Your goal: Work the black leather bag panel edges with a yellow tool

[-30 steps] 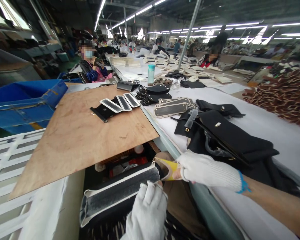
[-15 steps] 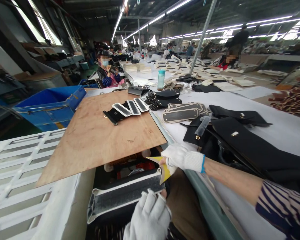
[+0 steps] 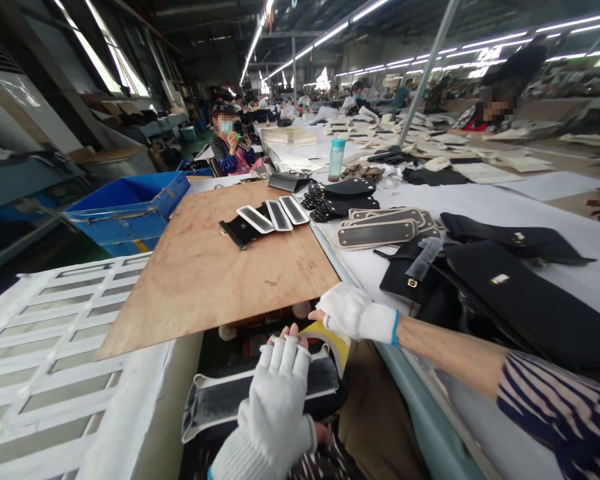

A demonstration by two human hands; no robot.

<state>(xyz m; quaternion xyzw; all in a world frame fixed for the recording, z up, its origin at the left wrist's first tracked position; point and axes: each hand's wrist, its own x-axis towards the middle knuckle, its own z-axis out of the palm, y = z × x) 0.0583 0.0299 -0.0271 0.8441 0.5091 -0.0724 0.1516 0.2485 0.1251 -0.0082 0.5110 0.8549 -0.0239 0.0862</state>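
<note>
Across my lap lies a long black piece with pale edges, its dark middle dusty grey; it looks like part of a bag. My left hand, in a white glove with bare fingertips, lies over it with its fingers stretched out flat. At the piece's right end a thin yellow sheet curves upward beside my left fingertips. My right hand, gloved the same way, is closed at the sheet's upper edge; its thumb side points left. The exact grip is partly hidden.
A plywood board bears several black pieces with white-edged strips. To the right, the white table holds stacked grey strips, black bag parts and a bottle. A blue bin stands left. A co-worker sits beyond.
My left hand has moved up and forward over the black piece, fingers straightened. The yellow sheet has shifted right, partly behind my hands. The whole view has swung slightly left.
</note>
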